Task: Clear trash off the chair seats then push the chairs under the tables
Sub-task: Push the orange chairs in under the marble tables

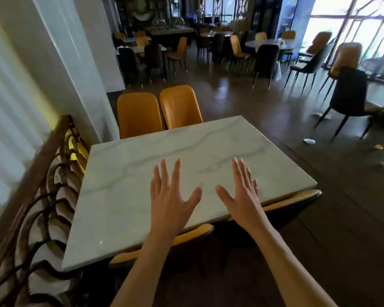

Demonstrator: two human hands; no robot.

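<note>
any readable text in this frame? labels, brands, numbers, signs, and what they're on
None readable.
Marble table: bare top, no print or label.
Orange chairs: no tags or logos in view.
Scraps on the floor: too small and blurred to show any print.
Back wall decor and the far tables: dark and blurred, nothing legible.
Both hands are open above the table and hold nothing that bears text.

Both hands were extended over the marble table [142, 196], fingers straight and spread, holding nothing: the left hand [171, 196] and the right hand [242, 196]. Two yellow chairs [138, 114] stood at the far edge, backs side by side. Two more chair backs [193, 233] sat against the near edge. Scraps of trash [309, 141] lay on the dark floor [341, 218] to the right, near a black chair [347, 94].
</note>
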